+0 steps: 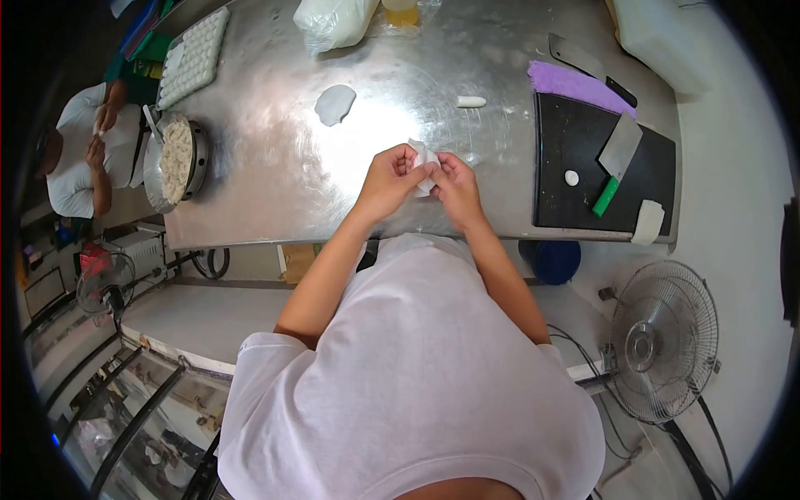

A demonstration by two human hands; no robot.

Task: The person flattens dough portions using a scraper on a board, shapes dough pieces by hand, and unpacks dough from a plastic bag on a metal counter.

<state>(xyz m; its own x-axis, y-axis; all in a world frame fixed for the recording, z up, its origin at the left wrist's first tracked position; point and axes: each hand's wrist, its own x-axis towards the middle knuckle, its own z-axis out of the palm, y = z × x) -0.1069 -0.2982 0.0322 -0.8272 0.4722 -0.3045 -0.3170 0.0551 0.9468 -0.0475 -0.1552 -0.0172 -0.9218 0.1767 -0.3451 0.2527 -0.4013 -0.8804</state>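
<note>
The white dough piece (pixel 425 156) is hanging over the steel table (pixel 271 196), left hand (pixel 393 179) and right hand (pixel 456 190) both pinching it, thumbs against fingers; light, even pressure should be preventing tears. Beyond, a flat round (pixel 335 105) is lying.

Between my left hand (pixel 387 181) and right hand (pixel 457 192) sits a wrapper (pixel 423 157), over the near part of the desk (pixel 258 167). From there, a dough round (pixel 336 105) lies at ten o'clock, a bag (pixel 333 23) farther off at eleven, a dough roll (pixel 471 102) at one. The pan (pixel 153 177) stands at nine. The board (pixel 567 142) lies at three, carrying a cleaver (pixel 621 150) and, left of it, a dough piece (pixel 572 177).
</note>
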